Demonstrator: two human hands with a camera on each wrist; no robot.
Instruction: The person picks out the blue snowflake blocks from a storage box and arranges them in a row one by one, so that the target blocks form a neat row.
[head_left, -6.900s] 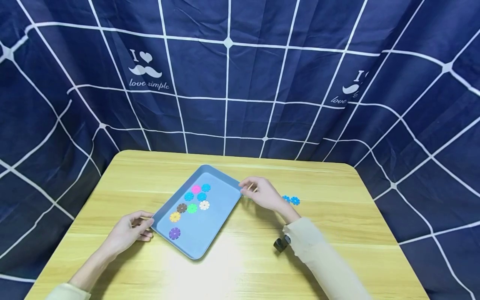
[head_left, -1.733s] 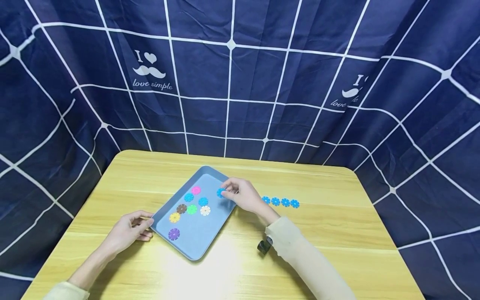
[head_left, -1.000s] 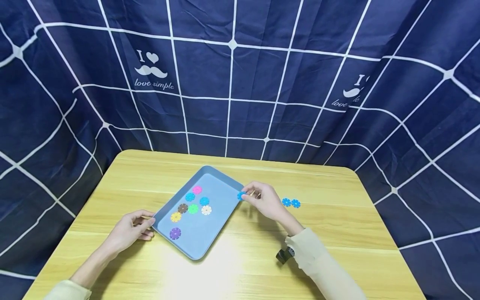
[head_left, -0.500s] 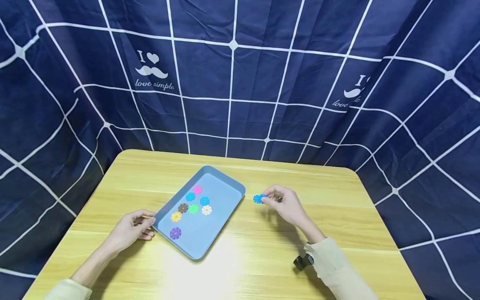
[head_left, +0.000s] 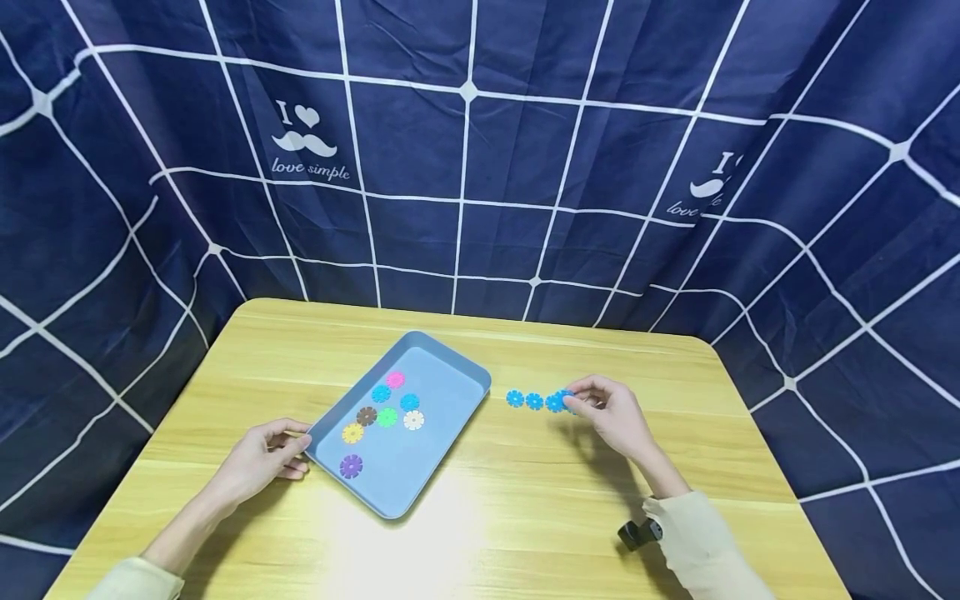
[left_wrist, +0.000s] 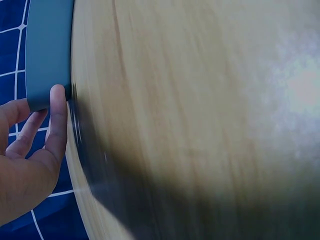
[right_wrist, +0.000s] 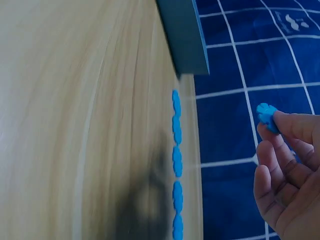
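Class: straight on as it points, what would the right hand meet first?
Probably the row of blue discs; depth is unclear, so the right hand might pass above them to the tray.

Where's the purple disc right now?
In the head view, the purple disc lies inside the tray at its lower-left end, nearest the yellow disc, toward the left hand.

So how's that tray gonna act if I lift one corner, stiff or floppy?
The tray looks stiff: its sides run straight even where the left hand holds a corner. Its rim looks thin, so it's probably light for its size. The discs inside lie flat and apparently loose, so they'd likely slide if it tilts.
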